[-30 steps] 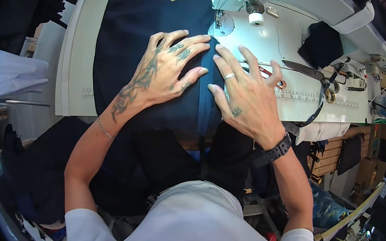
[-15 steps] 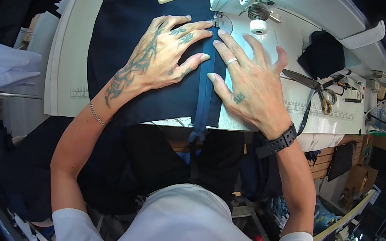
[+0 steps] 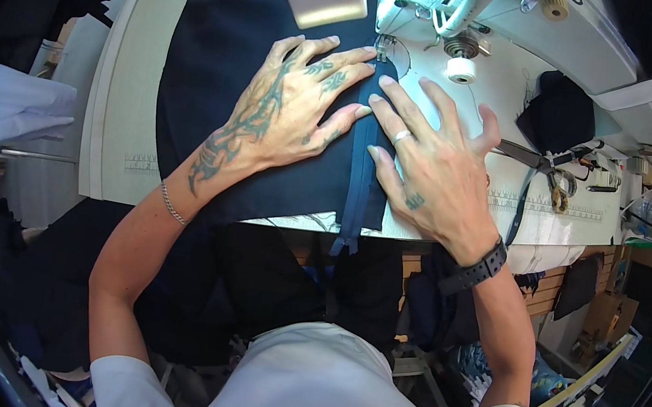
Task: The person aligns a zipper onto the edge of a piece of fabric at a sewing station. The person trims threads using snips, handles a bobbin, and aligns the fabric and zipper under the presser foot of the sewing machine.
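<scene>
1. Blue zipper tape [image 3: 354,199] lies on the navy fabric [image 3: 223,50], running lengthwise from the presser foot [image 3: 382,47] to the table's [image 3: 120,110] near edge.
2. Left hand [image 3: 293,109] flanks its left, right hand [image 3: 442,165] its right; both spread, pinching nothing, about equally near.

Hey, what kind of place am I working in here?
Probably a garment or sewing workshop: there's a sewing machine with dark fabric running up to its presser foot, and large scissors lying on the worktable.
</scene>
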